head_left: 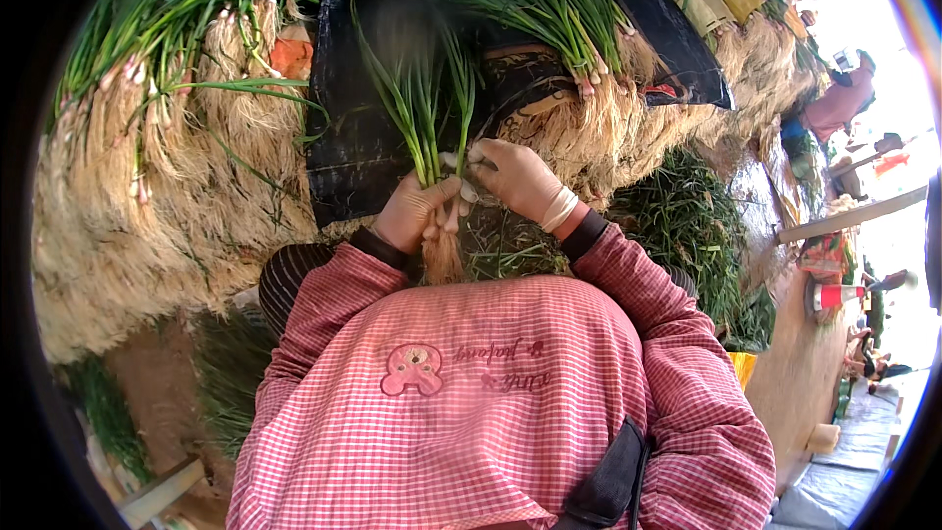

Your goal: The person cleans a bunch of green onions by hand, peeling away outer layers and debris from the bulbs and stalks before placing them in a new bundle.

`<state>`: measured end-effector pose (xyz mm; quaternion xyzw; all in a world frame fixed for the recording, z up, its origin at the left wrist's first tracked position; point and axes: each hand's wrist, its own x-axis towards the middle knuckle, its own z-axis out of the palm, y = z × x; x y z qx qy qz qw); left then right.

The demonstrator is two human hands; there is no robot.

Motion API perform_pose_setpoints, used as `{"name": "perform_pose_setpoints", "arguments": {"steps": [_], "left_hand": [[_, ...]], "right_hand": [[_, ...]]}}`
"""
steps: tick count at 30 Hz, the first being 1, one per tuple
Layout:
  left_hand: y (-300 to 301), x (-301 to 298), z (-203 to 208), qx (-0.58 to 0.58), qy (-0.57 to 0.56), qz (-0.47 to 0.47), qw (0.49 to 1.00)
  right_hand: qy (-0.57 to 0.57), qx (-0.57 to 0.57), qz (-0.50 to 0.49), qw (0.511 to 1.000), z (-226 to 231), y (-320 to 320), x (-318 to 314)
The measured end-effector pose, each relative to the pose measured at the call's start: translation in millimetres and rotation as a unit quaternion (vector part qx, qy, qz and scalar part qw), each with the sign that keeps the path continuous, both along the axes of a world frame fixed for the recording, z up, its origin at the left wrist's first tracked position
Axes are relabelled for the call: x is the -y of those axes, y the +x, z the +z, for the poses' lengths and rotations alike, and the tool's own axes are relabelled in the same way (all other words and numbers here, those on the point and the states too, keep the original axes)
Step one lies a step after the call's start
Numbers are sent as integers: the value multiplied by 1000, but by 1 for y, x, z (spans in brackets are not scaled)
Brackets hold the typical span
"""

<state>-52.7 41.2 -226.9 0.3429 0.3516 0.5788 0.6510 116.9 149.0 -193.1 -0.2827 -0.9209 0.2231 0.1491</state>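
My left hand [417, 211], in a thin pale glove, is closed round a small bunch of spring onions [424, 142] in front of my chest. Their green leaves point away from me, while the white bulbs [449, 219] and stringy roots [442, 260] hang toward my apron. Just right of it, my right hand [520, 177], gloved too, has thumb and fingers pinched at the pale stem of a spring onion beside the bunch. The fingertips partly cover that stem. Beneath the leaves lies a black plastic sheet [353, 162].
Heaped spring onions [186, 15] with long roots [88, 221] lie at the left, and another bundle [549, 5] at the back right. Green leaf trimmings [682, 226] are piled right of my right arm. A red-and-white cone [834, 296] stands farther right, with a person [844, 98] beyond.
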Motion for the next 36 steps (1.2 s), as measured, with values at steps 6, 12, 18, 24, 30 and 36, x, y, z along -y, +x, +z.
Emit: {"name": "perform_pose_setpoints", "arguments": {"steps": [6,12,18,24,30,36], "left_hand": [[-4,0,1,196,8,-67,978],[8,-7,-19,389,-13,-150,909],[-8,-3,-8,280,49,-97,954],[-9,-9,-10,359,76,-45,929],[-3,-22,-16,344,35,-55,937],[3,-20,-2,235,1,-35,971]], "right_hand": [[56,133,-28,989,-21,39,-23],[-357,-46,82,929,-18,8,2],[-304,-122,12,945,12,61,-29],[183,79,-287,937,68,61,-94],[154,221,-377,886,60,42,-132],[378,494,3,783,-14,58,-154]]}}
